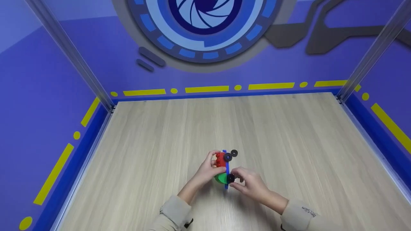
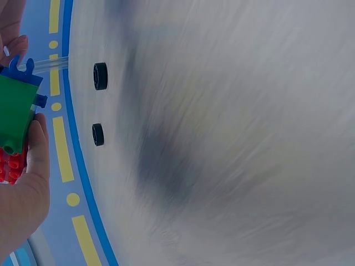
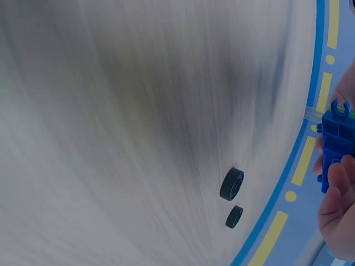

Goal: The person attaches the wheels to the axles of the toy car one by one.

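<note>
My left hand grips a toy brick car, tilted on its side above the table. It has a red studded brick, a green block and a blue chassis with a hook-like end. One black wheel sits on the chassis's upward side. My right hand pinches another black wheel against that side at the near end; its fit is hidden by the fingers. Bare blue pegs show on the opposite side in the left wrist view.
Two loose black wheels, a larger one and a smaller-looking one, stand on the wooden table. Blue printed panels with yellow marks wall the back and both sides. Metal posts rise at the back corners.
</note>
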`<action>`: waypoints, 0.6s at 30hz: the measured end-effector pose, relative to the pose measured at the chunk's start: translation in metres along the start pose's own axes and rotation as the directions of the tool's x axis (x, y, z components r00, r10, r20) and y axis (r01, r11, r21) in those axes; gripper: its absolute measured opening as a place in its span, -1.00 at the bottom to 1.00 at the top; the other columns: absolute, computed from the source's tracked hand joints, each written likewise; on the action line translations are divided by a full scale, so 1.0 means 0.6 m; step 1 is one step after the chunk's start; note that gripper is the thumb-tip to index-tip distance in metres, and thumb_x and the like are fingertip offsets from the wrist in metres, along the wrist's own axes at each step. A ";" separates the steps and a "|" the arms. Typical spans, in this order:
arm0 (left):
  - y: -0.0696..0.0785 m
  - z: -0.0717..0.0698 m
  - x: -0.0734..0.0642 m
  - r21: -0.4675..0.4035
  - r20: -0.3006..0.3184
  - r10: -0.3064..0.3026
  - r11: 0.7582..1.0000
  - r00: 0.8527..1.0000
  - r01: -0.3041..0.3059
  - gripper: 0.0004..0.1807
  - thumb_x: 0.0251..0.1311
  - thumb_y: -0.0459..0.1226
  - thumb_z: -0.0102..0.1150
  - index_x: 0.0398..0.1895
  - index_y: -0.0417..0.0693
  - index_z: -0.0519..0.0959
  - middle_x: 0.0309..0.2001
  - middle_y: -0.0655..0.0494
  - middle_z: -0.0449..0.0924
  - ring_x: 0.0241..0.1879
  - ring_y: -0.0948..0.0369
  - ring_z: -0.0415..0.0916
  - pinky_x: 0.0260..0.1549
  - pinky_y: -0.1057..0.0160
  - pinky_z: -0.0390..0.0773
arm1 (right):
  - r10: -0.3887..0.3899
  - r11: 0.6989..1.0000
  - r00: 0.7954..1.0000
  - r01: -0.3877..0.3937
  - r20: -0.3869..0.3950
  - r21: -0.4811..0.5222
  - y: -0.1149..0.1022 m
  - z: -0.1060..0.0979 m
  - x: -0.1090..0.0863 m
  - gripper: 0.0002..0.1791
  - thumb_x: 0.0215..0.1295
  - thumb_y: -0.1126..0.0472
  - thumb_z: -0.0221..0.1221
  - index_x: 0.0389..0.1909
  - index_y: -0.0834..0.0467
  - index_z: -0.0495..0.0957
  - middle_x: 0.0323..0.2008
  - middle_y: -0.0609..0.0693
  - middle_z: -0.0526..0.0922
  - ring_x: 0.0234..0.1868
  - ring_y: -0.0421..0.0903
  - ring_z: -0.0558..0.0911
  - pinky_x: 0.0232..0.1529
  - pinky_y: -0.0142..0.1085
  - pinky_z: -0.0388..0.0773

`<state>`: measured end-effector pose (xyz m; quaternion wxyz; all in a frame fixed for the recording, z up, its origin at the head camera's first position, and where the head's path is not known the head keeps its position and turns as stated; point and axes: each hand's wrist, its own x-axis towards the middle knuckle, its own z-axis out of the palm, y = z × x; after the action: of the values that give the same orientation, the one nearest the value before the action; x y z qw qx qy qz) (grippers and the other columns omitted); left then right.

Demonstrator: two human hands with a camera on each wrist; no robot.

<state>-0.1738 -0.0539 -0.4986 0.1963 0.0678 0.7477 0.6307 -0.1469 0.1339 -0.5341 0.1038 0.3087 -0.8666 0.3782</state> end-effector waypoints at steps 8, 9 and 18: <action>0.000 0.001 -0.001 -0.044 -0.004 0.012 0.999 1.000 -0.012 -0.36 0.04 -0.34 0.12 0.20 -0.09 0.11 -0.17 -0.12 0.51 -0.28 0.21 0.47 -0.32 0.31 0.47 | 0.014 1.000 1.000 -0.014 -0.012 -0.014 -0.006 0.001 0.000 -0.69 -0.05 0.17 0.29 -0.25 0.11 0.47 -0.40 -0.13 0.58 -0.44 -0.33 0.47 -0.46 -0.45 0.47; 0.000 0.002 0.000 -0.045 -0.005 0.009 0.999 1.000 -0.010 -0.36 0.04 -0.33 0.12 0.21 -0.08 0.11 -0.18 -0.12 0.51 -0.29 0.22 0.47 -0.32 0.31 0.47 | 0.018 1.000 1.000 -0.018 -0.013 -0.015 -0.006 0.001 0.000 -0.70 -0.05 0.17 0.29 -0.26 0.11 0.47 -0.40 -0.13 0.59 -0.44 -0.33 0.47 -0.46 -0.44 0.47; -0.005 0.001 0.004 -0.034 -0.022 0.000 0.999 1.000 -0.001 -0.36 0.04 -0.30 0.14 0.20 -0.03 0.12 -0.20 -0.10 0.51 -0.29 0.20 0.47 -0.32 0.29 0.47 | -0.011 0.999 0.998 0.009 -0.068 -0.038 -0.007 0.007 0.000 -0.73 -0.11 0.19 0.31 -0.37 0.12 0.45 -0.43 -0.12 0.61 -0.48 -0.35 0.46 -0.49 -0.50 0.44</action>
<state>-0.1752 -0.0529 -0.5022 0.1890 0.0577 0.7390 0.6441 -0.1444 0.1286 -0.5345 0.1412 0.2978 -0.8680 0.3715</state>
